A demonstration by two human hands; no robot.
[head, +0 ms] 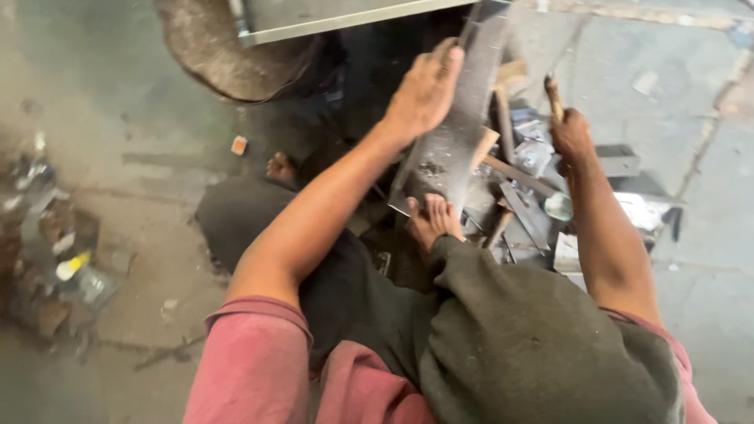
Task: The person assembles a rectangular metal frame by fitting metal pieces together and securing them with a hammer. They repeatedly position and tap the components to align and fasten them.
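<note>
1. The person sits low on the concrete floor [141,102], in a pink shirt and dark grey trousers, knees drawn up.
2. The left hand [424,90] lies flat against a long grey metal channel [455,133] – palm pressed to its left edge, fingers [448,59] stretched out straight along it rather than curled round it, so it steadies the piece and does not grip it.
3. The channel slants from the upper middle of the view down toward the person; its lower end rests just above a bare foot [432,220], whose toes touch that end.
4. The right hand [569,133] is closed in a fist around a thin wooden handle [554,94] that sticks up out of it – what sits at the handle's other end is hidden behind the wrist and forearm.
5. Between the channel and the right arm lies a heap of metal offcuts [526,188], strips and small boxy pieces, piled on the floor.
6. A second bare foot [280,166] shows to the left of the channel, well apart from it.
7. A flat steel sheet edge [345,20] runs across the top, with a rounded dusty shape beneath it.
8. Far left, blurred rubbish [63,251] lies scattered on the floor.
</note>
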